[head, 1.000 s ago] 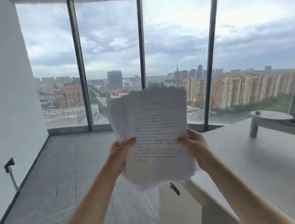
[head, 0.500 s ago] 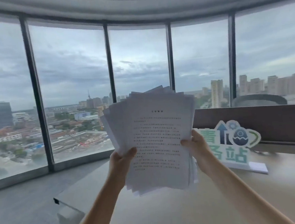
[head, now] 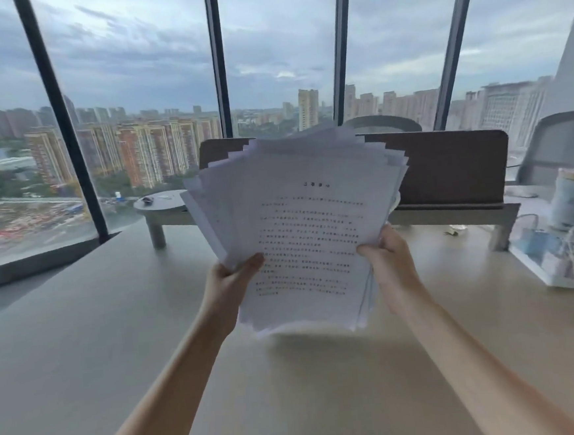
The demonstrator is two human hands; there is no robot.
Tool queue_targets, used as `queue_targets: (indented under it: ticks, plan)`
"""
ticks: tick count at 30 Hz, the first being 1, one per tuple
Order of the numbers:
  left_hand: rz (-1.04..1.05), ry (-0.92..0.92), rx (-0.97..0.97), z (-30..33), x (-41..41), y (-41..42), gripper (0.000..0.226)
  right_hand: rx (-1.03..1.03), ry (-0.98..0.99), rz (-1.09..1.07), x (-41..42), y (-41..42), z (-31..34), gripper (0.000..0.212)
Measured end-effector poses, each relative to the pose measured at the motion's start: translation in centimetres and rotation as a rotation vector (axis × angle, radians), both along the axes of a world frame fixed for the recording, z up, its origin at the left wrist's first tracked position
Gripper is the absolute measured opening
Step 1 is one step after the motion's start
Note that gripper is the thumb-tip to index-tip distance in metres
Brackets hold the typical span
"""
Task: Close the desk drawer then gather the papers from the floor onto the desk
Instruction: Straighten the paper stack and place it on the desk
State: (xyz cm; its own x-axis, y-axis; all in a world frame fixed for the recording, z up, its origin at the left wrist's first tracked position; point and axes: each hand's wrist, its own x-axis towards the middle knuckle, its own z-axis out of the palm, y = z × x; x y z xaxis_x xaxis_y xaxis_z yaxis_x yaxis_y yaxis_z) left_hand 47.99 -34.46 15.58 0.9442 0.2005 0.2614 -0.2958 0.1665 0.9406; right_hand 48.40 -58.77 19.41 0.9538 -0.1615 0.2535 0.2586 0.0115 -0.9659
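Note:
A loose, fanned stack of white printed papers [head: 309, 229] is held upright in front of me, above the pale desk top [head: 116, 333]. My left hand [head: 230, 280] grips the stack's lower left edge, thumb on the front sheet. My right hand [head: 390, 260] grips the lower right edge the same way. The bottom edge of the stack hangs a little above the desk surface and casts a shadow on it. The desk drawer and the floor are out of view.
A dark brown divider panel [head: 453, 170] stands on a grey raised shelf [head: 164, 206] at the desk's back. A white tray with a bottle and cables [head: 568, 229] sits at the right. A mesh chair back [head: 565, 147] and floor-to-ceiling windows lie beyond.
The view has swung right from the floor and window corner to face the desk. Both hands kept hold of the papers, which are now lower and over the desk top.

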Motion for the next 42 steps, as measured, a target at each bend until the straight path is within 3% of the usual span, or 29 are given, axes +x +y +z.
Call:
queue_targets:
  ticks: [5, 14, 19, 23, 31, 36, 42]
  plan:
    - [-0.077, 0.029, 0.031, -0.1, 3.0, -2.0, 0.018, 0.02, 0.029, -0.066, 2.3, -2.1, -1.8, 0.028]
    - [-0.139, -0.027, 0.098, 1.8, 2.6, -3.6, 0.038, -0.055, -0.065, 0.042, 0.6, -3.6, -0.1, 0.036]
    - [-0.159, -0.08, 0.115, 2.9, 0.1, -4.0, 0.033, -0.03, -0.135, 0.05, -1.6, -3.7, 1.7, 0.035]
    - [-0.142, -0.093, 0.113, 3.5, -1.9, -4.2, 0.02, -0.102, -0.185, 0.077, -3.4, -3.2, 3.1, 0.042]
    - [-0.136, -0.147, 0.114, 4.8, -3.8, -4.0, 0.02, -0.116, -0.27, 0.084, -5.1, -2.9, 4.3, 0.066]
    - [-0.185, -0.107, 0.151, 3.0, -3.0, -3.6, 0.037, -0.046, -0.243, -0.003, -4.3, -2.7, 1.7, 0.047]
    - [-0.251, 0.063, 0.144, -1.6, -2.3, -4.1, 0.03, -0.021, -0.157, -0.03, -3.1, -2.7, -3.8, 0.032]
